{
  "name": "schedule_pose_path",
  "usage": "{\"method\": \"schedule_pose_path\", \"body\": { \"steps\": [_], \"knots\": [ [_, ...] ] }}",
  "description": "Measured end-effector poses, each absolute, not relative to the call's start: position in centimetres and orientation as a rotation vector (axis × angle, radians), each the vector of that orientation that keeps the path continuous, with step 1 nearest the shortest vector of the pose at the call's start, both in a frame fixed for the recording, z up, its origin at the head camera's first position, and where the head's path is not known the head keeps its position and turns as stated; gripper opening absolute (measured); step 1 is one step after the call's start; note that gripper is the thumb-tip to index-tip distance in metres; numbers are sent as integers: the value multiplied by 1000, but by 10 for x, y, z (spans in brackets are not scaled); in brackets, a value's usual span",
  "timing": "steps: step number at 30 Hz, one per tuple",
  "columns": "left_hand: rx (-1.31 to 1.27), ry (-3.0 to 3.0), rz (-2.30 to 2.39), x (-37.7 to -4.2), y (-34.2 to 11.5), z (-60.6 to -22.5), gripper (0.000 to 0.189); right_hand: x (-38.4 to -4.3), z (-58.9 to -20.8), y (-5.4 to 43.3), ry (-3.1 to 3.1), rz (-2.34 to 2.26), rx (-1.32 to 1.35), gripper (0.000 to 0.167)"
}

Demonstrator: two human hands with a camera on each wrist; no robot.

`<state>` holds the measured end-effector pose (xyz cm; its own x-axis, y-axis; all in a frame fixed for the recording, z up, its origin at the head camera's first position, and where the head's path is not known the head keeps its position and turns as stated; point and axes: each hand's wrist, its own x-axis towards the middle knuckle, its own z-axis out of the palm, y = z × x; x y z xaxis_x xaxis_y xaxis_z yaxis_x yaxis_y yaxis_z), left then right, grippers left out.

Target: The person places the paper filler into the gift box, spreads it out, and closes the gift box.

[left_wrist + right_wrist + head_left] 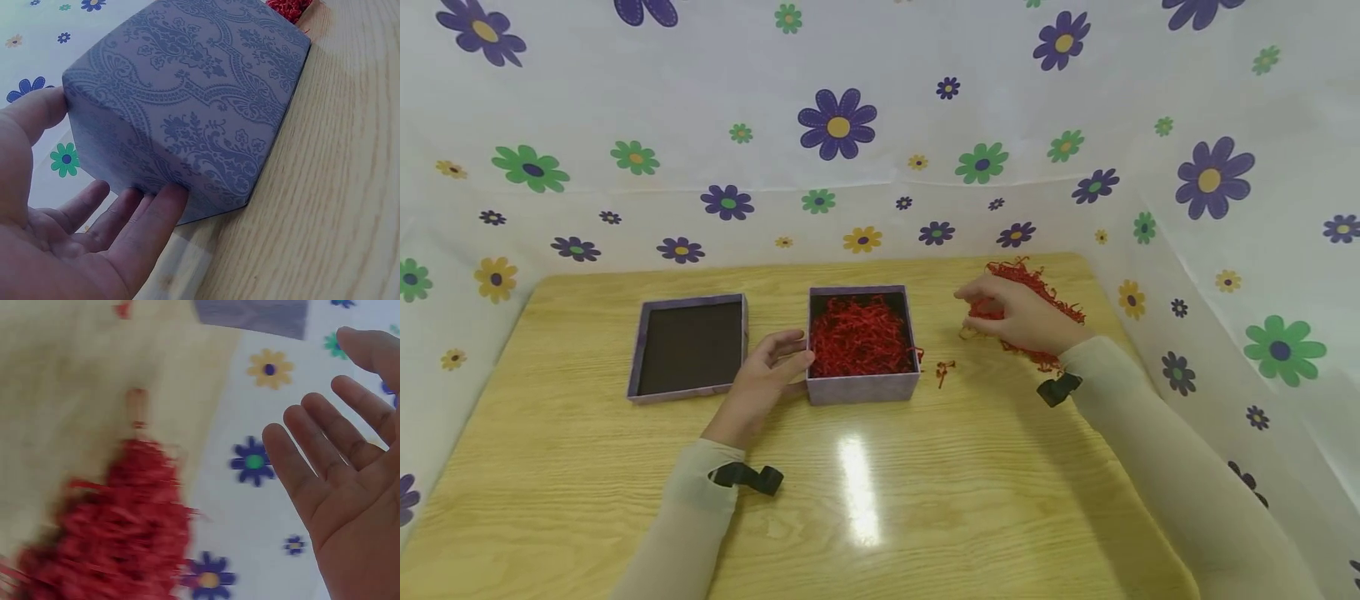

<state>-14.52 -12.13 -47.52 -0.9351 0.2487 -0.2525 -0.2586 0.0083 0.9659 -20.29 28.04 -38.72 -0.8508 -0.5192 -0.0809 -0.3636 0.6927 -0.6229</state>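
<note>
A purple-grey patterned box [863, 390] stands mid-table, filled with red shredded paper [859, 337]. At its left side is my left hand [767, 379], fingers relaxed. In the left wrist view the fingertips of this hand [94, 231] touch the damask-printed wall of the box [200, 87], without curling round it. My right hand [1018, 312] is over a loose heap of red shredded paper [1037, 287] at the right. Its fingers [319, 434] are extended in the right wrist view, holding nothing, and the heap [131, 531] lies beside them.
A shallow dark-lined lid [634, 358] lies inside up on the wooden table [962, 492], left of the box. A few red paper strands [943, 372] are scattered right of the box. Flower-printed white sheeting [880, 200] lines the back and sides.
</note>
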Motion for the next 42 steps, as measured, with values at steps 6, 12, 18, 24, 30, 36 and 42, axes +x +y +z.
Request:
{"method": "schedule_pose_path", "body": {
  "steps": [6,12,18,24,30,36,42],
  "knots": [
    [-11,1929,1994,-145,-123,-475,68,-192,-423,271,2521,-1041,-664,46],
    [9,1921,2011,-146,-122,-476,67,-182,-443,251,2419,-1168,-720,37],
    [21,1931,2010,-146,-121,-476,66,-178,-450,238,2429,-1270,-795,24],
    [6,1924,2011,-146,-122,-477,68,-176,-450,233,2508,-1284,-748,14],
    [4,1919,2011,-147,-122,-477,69,-177,-439,232,2533,-1319,-743,6],
    [15,1916,2014,-146,-122,-477,68,-181,-418,234,2579,-1284,-771,6],
    [13,1911,2018,-146,-122,-477,69,-187,-391,217,2642,-1247,-876,7]
  ]
}}
